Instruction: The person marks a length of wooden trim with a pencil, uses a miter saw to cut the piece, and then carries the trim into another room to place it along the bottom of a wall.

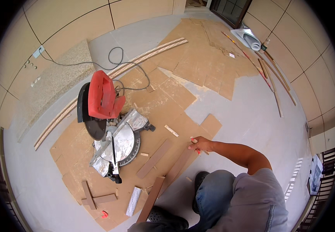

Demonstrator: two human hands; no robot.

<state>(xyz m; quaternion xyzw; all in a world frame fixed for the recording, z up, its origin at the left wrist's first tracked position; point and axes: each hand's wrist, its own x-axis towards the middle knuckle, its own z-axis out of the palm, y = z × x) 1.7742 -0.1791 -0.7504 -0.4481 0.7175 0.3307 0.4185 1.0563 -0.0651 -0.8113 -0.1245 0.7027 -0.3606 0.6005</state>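
Note:
My right hand [201, 144] reaches over the cardboard-covered floor, its fingers closed around a small red and pale thing [198, 152] whose kind I cannot make out. Right by the fingertips lies the far end of a long brown wooden strip [178, 164]; whether the hand touches it is unclear. Another brown strip [150, 201] rises in front of me, near my legs. A shorter brown board [154, 158] lies between the hand and a red miter saw [106, 96] with a round silver table. My left hand is out of sight.
Two brown offcuts [89, 195] lie crossed, near a white patterned strip [133, 201] and a red piece [104, 214]. Long pale strips [148, 58] stretch behind the saw, whose dark cord [94, 63] runs toward the wall. More thin strips [275, 75] lie along the right wall.

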